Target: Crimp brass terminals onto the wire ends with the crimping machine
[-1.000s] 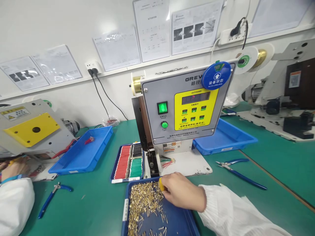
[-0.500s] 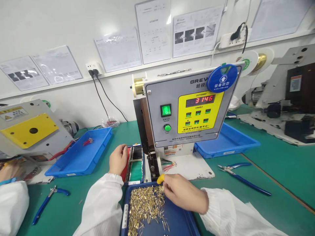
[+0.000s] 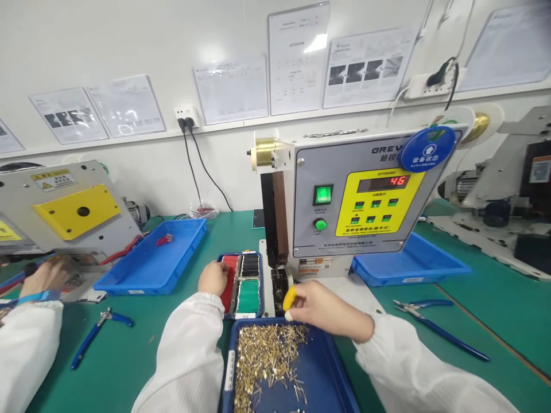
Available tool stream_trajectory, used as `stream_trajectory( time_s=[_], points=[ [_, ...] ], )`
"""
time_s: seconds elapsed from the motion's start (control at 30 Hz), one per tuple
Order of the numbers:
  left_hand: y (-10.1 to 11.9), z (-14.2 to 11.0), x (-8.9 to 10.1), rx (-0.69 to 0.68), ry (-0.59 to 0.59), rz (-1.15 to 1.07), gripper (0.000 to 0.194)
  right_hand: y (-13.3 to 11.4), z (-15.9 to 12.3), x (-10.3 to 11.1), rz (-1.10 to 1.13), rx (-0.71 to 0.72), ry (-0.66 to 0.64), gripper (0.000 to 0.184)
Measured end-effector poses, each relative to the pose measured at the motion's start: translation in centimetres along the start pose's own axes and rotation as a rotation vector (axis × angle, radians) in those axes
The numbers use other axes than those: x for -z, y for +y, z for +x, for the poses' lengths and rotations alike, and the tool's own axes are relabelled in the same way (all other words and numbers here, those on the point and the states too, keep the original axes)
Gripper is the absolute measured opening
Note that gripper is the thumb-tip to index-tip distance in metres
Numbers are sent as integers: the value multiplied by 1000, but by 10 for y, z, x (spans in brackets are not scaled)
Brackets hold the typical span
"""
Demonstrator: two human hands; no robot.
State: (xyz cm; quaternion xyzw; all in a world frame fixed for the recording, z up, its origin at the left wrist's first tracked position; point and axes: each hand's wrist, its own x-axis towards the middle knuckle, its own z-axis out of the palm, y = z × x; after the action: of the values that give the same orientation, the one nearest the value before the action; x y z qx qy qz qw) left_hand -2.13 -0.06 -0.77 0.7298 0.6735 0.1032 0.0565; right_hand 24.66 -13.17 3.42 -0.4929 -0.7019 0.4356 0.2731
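Note:
My right hand [image 3: 321, 307], with a yellow finger cot on one fingertip, is pinched shut just in front of the grey crimping machine's [image 3: 357, 195] press head [image 3: 279, 281]; what it pinches is too small to make out. My left hand [image 3: 213, 277] rests curled on the red section of a small divided tray of red, black and green wire pieces [image 3: 247, 287]. Below my hands, a blue tray [image 3: 327, 373] holds a heap of gold metal pins [image 3: 267, 353].
A blue tray [image 3: 152, 267] with a few red wires lies to the left, another blue tray [image 3: 408, 264] to the right. Blue-handled pliers [image 3: 97, 335] lie at left, a second pair of pliers [image 3: 439, 327] at right. A co-worker's hand [image 3: 45, 275] works at the left machine [image 3: 64, 212].
My left hand came into view and settled on the red wires in the divided tray. My right hand lifted from the pin heap up to the press head. The view shifted left.

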Motion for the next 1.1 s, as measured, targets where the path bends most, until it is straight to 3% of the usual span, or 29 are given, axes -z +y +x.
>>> stream_trajectory(
  time_s=[0.2, 0.33, 0.47, 0.67, 0.8, 0.9, 1.1],
  points=[
    [0, 1, -1, -14, 5, 11, 19, -23, 14, 38, 327, -56, -205, 17],
    [1, 2, -2, -16, 13, 33, 22, -5, 20, 34, 492, -139, -115, 22],
    [0, 3, -4, -19, 12, 45, 24, 14, 24, 25, 529, -117, -28, 23],
    [-3, 3, -3, -34, -5, 34, 18, 11, 18, 34, 554, 19, -220, 22],
    [-1, 3, -2, -31, 3, 41, 17, 5, 14, 36, 534, 34, -283, 22],
    [2, 2, -2, -27, 14, 52, 18, 4, 15, 32, 532, 2, -233, 23],
    [4, 0, 0, -14, 48, 65, 22, 8, 25, 20, 558, -85, 68, 24]
  ],
)
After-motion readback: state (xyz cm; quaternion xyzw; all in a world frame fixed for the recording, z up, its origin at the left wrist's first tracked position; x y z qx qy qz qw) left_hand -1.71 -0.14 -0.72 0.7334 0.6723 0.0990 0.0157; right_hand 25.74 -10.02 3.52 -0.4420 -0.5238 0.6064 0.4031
